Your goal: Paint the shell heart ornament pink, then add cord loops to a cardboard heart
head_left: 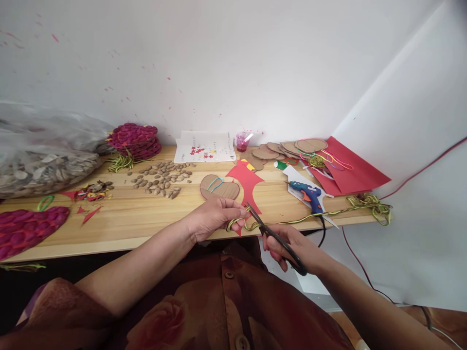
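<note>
My left hand point(215, 217) pinches a green-and-brown yarn point(292, 221) near its end, with a small loop hanging below the fingers. In my right hand point(286, 245) is a pair of dark scissors point(272, 235), their blades pointing up and left at the yarn by my left fingertips. Whether the blades are parted is too small to tell. The yarn runs right along the table's front edge to a tangled bundle. Just behind my hands lie a cut piece of red paper point(248, 181) and a cardboard shape point(219, 188) with blue and green cord on it.
A blue glue gun point(304, 192) rests on white paper at right, near red sheets point(359, 167) and cardboard ovals point(268, 151). Seeds point(162, 176), stacked magenta pieces point(134, 141), a printed sheet point(221, 141), a cup point(242, 142) and a plastic bag point(40, 160) are on the table.
</note>
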`<act>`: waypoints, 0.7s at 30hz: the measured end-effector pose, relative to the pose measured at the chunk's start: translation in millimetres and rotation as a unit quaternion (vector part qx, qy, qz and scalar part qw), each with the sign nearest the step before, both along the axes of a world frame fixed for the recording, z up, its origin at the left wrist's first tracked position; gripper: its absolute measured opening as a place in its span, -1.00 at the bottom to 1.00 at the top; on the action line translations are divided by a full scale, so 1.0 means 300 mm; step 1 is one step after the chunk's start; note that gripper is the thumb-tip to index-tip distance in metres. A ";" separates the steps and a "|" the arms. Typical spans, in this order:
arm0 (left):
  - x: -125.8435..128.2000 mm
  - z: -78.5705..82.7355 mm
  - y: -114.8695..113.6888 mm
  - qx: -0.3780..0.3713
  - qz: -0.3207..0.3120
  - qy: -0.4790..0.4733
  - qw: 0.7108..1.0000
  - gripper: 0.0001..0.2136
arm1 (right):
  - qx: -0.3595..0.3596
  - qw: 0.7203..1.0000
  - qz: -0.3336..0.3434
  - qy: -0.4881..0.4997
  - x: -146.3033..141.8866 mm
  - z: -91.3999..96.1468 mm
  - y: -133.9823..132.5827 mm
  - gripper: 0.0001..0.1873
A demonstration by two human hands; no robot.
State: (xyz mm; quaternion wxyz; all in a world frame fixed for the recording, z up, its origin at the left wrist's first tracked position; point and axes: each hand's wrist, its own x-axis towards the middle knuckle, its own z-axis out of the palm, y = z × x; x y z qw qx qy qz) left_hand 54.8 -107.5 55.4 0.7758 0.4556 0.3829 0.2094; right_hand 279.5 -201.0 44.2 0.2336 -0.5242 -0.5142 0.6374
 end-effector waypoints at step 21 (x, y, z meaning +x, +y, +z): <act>0.005 0.015 -0.006 0.059 0.041 -0.020 0.997 -0.77 | 0.030 0.999 0.016 0.033 -0.026 0.017 0.001 -0.30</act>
